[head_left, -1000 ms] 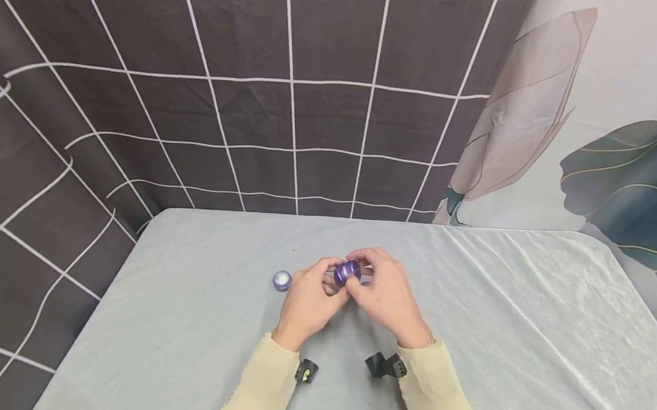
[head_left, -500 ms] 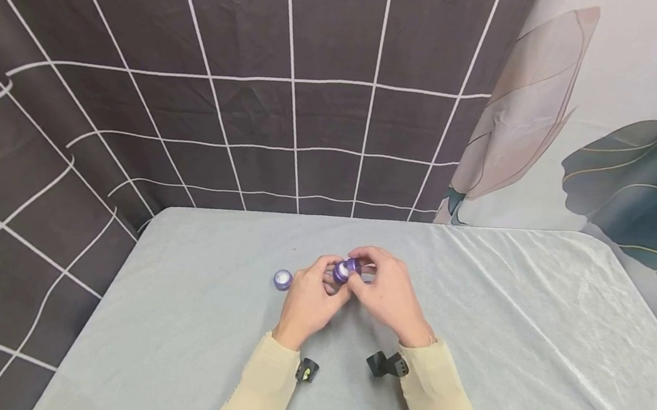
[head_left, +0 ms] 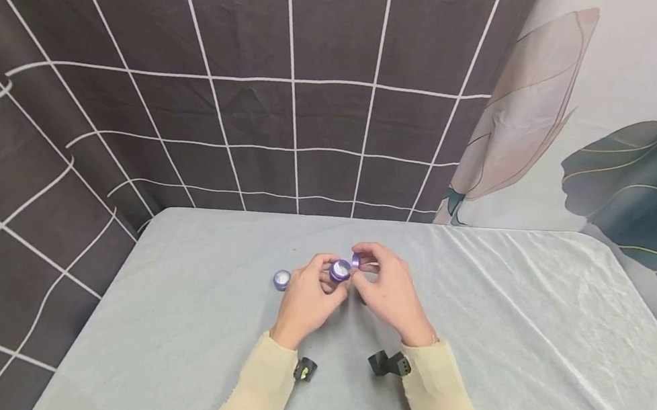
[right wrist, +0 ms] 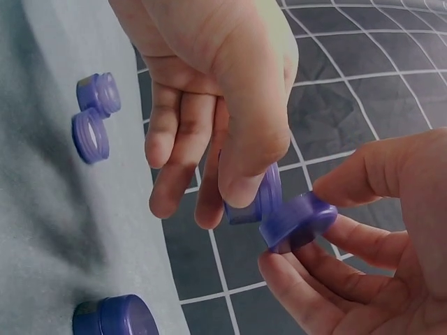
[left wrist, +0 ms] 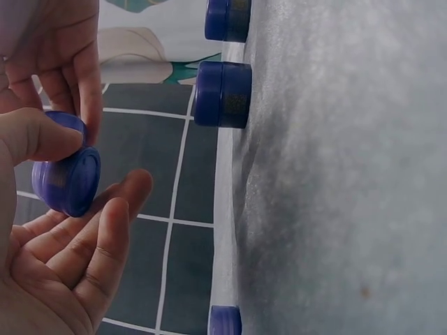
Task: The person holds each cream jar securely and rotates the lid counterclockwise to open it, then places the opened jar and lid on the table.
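Note:
Between its fingers and thumb, my left hand (head_left: 308, 304) holds a small purple jar (head_left: 340, 270), its white inside facing up in the head view. My right hand (head_left: 386, 294) pinches a purple lid (head_left: 356, 261) just to the right of the jar, apart from its mouth. In the left wrist view, the jar (left wrist: 66, 183) shows under my left thumb, with the right hand (left wrist: 52, 52) behind it. From the right wrist, the lid (right wrist: 253, 201) is partly hidden by my right thumb, close beside the jar (right wrist: 300, 220).
Another small round purple jar (head_left: 281, 280) stands on the grey cloth-covered table (head_left: 193, 325), left of my left hand. More purple containers (left wrist: 223, 94) stand on the table, hidden by the hands in the head view. A dark gridded curtain (head_left: 241, 114) hangs behind.
The lid was on the jar a second ago, then tilted aside. Now it is off, held in the right hand, which has moved slightly up and right; the jar's white inside shows.

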`<action>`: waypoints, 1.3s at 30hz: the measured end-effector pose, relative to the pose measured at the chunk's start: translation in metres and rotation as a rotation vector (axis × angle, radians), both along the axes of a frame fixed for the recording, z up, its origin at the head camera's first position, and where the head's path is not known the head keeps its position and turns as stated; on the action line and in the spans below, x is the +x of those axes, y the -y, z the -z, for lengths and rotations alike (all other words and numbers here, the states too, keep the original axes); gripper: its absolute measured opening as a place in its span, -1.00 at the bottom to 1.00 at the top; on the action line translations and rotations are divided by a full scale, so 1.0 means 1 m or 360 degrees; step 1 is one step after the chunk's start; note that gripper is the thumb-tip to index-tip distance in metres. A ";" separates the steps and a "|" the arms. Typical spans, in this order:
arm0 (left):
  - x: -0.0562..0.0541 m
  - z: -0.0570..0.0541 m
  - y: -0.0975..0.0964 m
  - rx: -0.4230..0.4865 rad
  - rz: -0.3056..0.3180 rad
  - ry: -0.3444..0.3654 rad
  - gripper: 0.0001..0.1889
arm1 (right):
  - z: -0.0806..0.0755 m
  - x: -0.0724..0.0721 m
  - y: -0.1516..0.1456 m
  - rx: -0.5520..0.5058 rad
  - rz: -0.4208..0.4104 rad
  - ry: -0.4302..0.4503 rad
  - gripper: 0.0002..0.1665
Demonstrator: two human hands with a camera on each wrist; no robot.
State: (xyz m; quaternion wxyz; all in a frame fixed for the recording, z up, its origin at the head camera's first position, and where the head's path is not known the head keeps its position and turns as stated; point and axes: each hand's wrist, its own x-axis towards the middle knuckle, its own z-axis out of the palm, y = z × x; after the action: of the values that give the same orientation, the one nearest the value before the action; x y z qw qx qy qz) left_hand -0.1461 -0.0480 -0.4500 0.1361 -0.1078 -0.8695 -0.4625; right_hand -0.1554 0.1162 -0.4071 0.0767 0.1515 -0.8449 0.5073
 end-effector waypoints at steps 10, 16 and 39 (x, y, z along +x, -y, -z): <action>-0.001 -0.004 0.004 0.0042 -0.0026 0.0017 -0.59 | 0.002 -0.002 -0.001 -0.0116 0.0004 0.0011 -0.56; -0.002 -0.005 0.008 0.0052 -0.0046 0.0037 -0.59 | 0.005 -0.004 -0.002 -0.0108 0.0009 0.0095 -0.59; -0.005 -0.006 0.022 -0.0068 -0.0097 0.0006 -0.60 | 0.016 -0.011 -0.002 -0.0103 -0.0126 0.0239 -0.53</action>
State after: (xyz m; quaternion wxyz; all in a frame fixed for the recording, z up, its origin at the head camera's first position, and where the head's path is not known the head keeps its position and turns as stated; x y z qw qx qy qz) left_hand -0.1512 -0.0700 -0.4445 0.1461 -0.0833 -0.8823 -0.4397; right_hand -0.1661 0.1182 -0.4236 -0.0022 0.1439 -0.8248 0.5468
